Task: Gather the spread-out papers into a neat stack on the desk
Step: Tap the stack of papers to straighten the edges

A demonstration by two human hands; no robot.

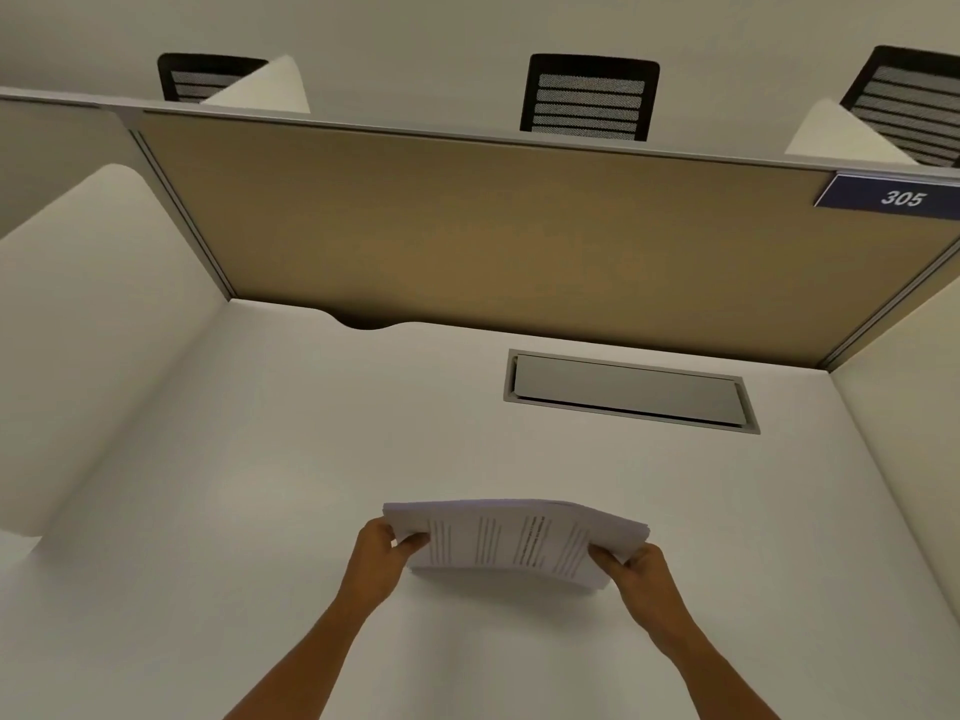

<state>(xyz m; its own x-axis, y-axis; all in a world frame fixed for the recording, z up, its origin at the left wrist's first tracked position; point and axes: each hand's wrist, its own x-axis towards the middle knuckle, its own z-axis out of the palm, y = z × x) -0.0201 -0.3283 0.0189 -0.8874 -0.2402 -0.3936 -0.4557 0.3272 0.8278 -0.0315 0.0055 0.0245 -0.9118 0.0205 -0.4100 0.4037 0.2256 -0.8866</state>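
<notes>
A stack of white printed papers [511,540] is held between both hands just above the white desk [311,485], bowed slightly upward in the middle. My left hand [382,556] grips the stack's left edge, thumb on top. My right hand [636,569] grips the right edge the same way. The sheets' far edges are nearly lined up, with a few fanned at the right corner. A shadow lies on the desk under the stack. No loose sheets show elsewhere on the desk.
A grey cable hatch [631,391] is set into the desk behind the papers. A tan partition [493,226] closes the back, white side panels [78,330] flank the desk. A blue plate reading 305 [901,198] is at upper right. Black mesh chairs [589,98] stand beyond.
</notes>
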